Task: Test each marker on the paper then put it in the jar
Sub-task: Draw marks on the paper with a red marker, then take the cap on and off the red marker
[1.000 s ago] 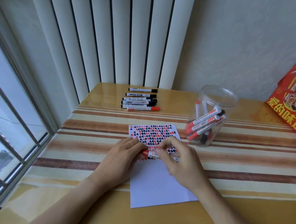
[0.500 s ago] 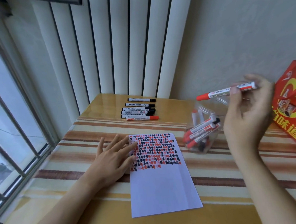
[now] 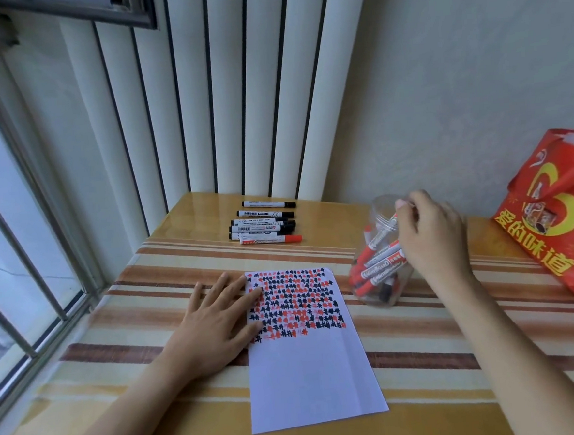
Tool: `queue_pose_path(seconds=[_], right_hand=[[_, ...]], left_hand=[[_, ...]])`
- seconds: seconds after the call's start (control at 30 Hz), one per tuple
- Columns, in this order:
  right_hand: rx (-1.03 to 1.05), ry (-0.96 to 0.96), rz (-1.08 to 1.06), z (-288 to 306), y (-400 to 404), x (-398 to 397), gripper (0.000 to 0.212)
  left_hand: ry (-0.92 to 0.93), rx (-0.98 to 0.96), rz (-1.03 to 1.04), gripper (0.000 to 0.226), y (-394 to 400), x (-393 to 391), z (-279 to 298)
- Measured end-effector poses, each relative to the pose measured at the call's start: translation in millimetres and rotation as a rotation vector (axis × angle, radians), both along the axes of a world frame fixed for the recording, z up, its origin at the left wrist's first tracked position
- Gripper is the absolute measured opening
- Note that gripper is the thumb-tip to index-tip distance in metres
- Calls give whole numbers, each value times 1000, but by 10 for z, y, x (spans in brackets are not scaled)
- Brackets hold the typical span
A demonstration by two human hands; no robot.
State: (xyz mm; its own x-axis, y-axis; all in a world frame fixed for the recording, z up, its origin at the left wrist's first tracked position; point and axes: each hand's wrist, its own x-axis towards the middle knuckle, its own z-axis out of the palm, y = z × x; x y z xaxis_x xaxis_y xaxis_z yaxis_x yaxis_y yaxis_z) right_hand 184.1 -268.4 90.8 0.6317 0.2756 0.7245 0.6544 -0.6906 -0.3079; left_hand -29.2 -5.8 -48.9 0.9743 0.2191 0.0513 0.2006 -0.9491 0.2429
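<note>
A white paper (image 3: 306,369) lies on the striped table, its upper half filled with red and black marks. My left hand (image 3: 214,321) rests flat with straight fingers on the paper's left edge. A clear plastic jar (image 3: 378,262) stands right of the paper with several red and black markers inside. My right hand (image 3: 433,234) is over the jar's mouth and pinches a red marker (image 3: 380,238) that slants down into the jar. A row of several markers (image 3: 265,224), mostly black-capped with one red (image 3: 272,240), lies at the table's far edge.
A red gift bag (image 3: 561,218) with yellow characters stands at the far right against the wall. White vertical blinds (image 3: 236,95) hang behind the table. A barred window (image 3: 15,236) runs along the left side.
My hands parted from the red marker over the paper. My right hand carried it up and right, then lowered it into the jar's mouth. My left hand flattened on the paper's edge.
</note>
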Motion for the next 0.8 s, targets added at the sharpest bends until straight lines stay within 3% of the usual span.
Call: queue_pose_path(seconds=[0.13, 0.33, 0.43, 0.5, 0.6, 0.7, 0.8], right_hand=[[-236, 34, -25, 0, 29, -41, 49], [-250, 1, -111, 43, 75, -74, 54], [-110, -227, -95, 45, 258, -235, 34], [-42, -335, 101, -7, 475, -332, 14], [-126, -102, 345, -228, 887, -339, 11], [-271, 196, 350, -580, 1259, -173, 15], [-342, 346, 325, -846, 1480, 57, 17]], left_hand=[[-15, -12, -3, 81, 14, -1, -21], [-19, -8, -2, 87, 19, 17, -19], [-20, -13, 0, 84, 27, 27, -20], [-5, 2, 4, 77, 30, 26, -19], [-11, 3, 3, 73, 29, 21, -22], [-13, 11, 7, 72, 34, 22, -23], [-24, -1, 9, 72, 32, 27, -24]])
